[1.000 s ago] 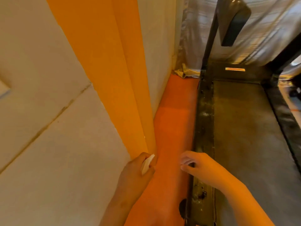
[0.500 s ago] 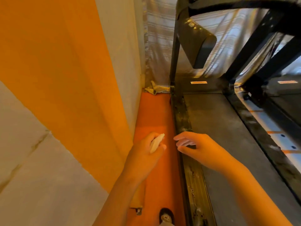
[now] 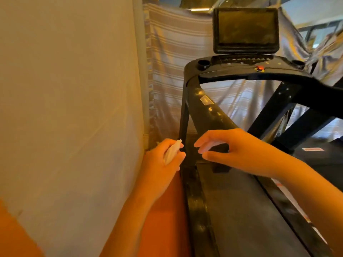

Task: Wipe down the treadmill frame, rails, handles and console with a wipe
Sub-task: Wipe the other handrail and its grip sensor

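A black treadmill fills the right half of the head view. Its dark screen (image 3: pixel 246 30) stands on the console (image 3: pixel 232 66), and the left handrail (image 3: pixel 213 112) slopes down toward me. The left side rail (image 3: pixel 196 206) runs beside the grey belt (image 3: pixel 246 216). My left hand (image 3: pixel 161 164) is shut on a folded white wipe (image 3: pixel 171 152), just left of the thin left upright (image 3: pixel 184 117). My right hand (image 3: pixel 235 149) hovers over the lower end of the handrail, fingers apart, holding nothing.
A pale wall (image 3: pixel 70 89) with an orange band stands close on the left. A narrow strip of orange floor (image 3: pixel 163 219) separates it from the treadmill. A striped curtain (image 3: pixel 176 58) hangs behind. Another machine's black frame (image 3: pixel 289 117) stands at right.
The view has tilted up from the deck to the console and screen. Both hands have risen from the side rail to the lower handrail. The wipe stays in my left hand.
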`<move>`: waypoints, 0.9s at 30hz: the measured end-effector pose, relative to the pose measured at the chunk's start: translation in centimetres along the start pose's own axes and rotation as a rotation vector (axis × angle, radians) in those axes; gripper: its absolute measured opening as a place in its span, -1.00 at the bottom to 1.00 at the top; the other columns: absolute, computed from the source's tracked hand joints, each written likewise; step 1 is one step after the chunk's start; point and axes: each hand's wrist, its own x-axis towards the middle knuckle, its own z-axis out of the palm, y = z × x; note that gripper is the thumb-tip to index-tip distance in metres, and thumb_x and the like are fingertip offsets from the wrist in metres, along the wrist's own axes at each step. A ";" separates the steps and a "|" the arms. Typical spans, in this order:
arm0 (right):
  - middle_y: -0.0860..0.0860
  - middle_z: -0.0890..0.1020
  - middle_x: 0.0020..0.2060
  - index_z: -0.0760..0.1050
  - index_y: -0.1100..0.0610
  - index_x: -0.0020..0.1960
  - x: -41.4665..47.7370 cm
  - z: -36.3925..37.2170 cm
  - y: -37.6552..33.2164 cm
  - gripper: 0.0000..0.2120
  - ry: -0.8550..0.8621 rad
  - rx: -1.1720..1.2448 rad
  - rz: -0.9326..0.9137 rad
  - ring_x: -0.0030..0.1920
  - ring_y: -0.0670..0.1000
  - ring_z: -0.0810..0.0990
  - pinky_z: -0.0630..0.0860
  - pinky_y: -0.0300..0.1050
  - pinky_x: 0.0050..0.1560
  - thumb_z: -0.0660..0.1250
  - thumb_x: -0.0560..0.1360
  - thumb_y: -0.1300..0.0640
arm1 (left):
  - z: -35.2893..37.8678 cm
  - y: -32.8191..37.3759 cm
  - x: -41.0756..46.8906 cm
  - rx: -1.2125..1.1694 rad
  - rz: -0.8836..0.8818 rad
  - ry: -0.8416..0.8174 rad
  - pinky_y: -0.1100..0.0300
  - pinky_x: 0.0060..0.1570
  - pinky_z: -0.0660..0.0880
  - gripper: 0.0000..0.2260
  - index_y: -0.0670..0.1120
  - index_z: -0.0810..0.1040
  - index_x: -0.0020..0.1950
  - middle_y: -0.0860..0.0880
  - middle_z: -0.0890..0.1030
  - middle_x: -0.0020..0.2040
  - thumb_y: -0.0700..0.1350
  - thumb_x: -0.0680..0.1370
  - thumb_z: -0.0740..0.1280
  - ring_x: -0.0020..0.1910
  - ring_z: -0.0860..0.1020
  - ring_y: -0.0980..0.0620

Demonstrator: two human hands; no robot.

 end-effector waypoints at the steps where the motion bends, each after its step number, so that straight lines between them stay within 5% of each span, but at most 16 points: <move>1: -0.22 0.64 0.00 0.51 -0.16 0.09 1.5 -1.1 0.6 -0.83 -0.007 -0.016 -0.005 0.05 -0.32 0.56 0.44 -0.47 0.10 0.33 0.52 0.03 | 0.2 -0.1 1.7 -0.029 0.002 0.020 0.46 -0.33 0.46 -0.91 0.11 0.55 0.05 0.15 0.61 -0.18 -0.02 0.55 0.34 -0.19 0.61 0.21; 7: -0.21 0.66 -0.04 0.54 -0.09 0.11 8.1 -5.1 3.7 -0.80 -0.012 -0.042 0.015 0.00 -0.34 0.58 0.41 -0.54 0.06 0.37 0.49 0.05 | 2.6 -1.8 8.5 -0.336 -0.008 0.013 0.29 -0.36 0.54 -0.75 0.04 0.55 0.03 0.08 0.65 -0.19 0.18 0.53 0.27 -0.32 0.61 0.08; 14: -0.17 0.65 -0.13 0.65 -0.02 -0.02 16.6 -5.3 6.9 -0.84 0.004 -0.052 0.182 -0.09 -0.21 0.59 0.51 -0.29 -0.05 0.39 0.47 -0.06 | 5.6 -3.8 16.6 -0.720 -0.094 -0.116 0.18 -0.45 0.52 -0.52 -0.05 0.47 0.23 -0.10 0.65 -0.20 0.26 0.56 0.04 -0.42 0.58 0.00; 17: -0.09 0.65 -0.16 0.65 -0.02 -0.06 19.9 -5.1 8.5 -0.77 0.000 -0.043 0.275 -0.13 -0.14 0.59 0.53 -0.23 -0.05 0.40 0.43 -0.15 | 6.6 -5.5 20.7 -0.659 -0.023 -0.062 0.20 -0.46 0.52 -0.48 0.01 0.46 0.23 -0.14 0.64 -0.13 0.31 0.54 -0.04 -0.38 0.60 0.00; 22: 0.09 0.69 -0.13 0.56 0.15 0.04 26.9 -5.3 11.4 -0.76 0.028 0.110 0.410 -0.16 -0.02 0.68 0.62 -0.25 -0.13 0.42 0.46 0.02 | 7.9 -8.3 28.9 -0.618 0.074 0.006 0.33 -0.28 0.54 -0.58 0.13 0.51 0.01 0.23 0.66 -0.22 0.34 0.54 -0.01 -0.18 0.64 0.22; 25: 0.16 0.67 -0.07 0.55 0.24 0.10 32.1 -6.1 13.5 -0.73 0.109 0.221 0.489 -0.13 0.05 0.69 0.63 -0.17 -0.09 0.43 0.47 0.12 | 8.5 -10.1 34.8 -0.679 0.081 -0.047 0.09 -0.15 0.62 -0.54 0.22 0.58 0.04 0.12 0.68 -0.04 0.42 0.47 0.03 0.00 0.66 0.04; 27: 0.15 0.68 -0.05 0.56 0.27 0.11 35.5 -6.9 14.9 -0.73 0.128 0.277 0.516 -0.08 0.04 0.69 0.64 -0.18 -0.09 0.42 0.48 0.15 | 8.4 -11.5 38.6 -0.719 0.093 -0.120 0.13 -0.20 0.61 -0.56 0.11 0.54 0.08 0.14 0.67 -0.03 0.35 0.53 0.03 0.00 0.65 0.05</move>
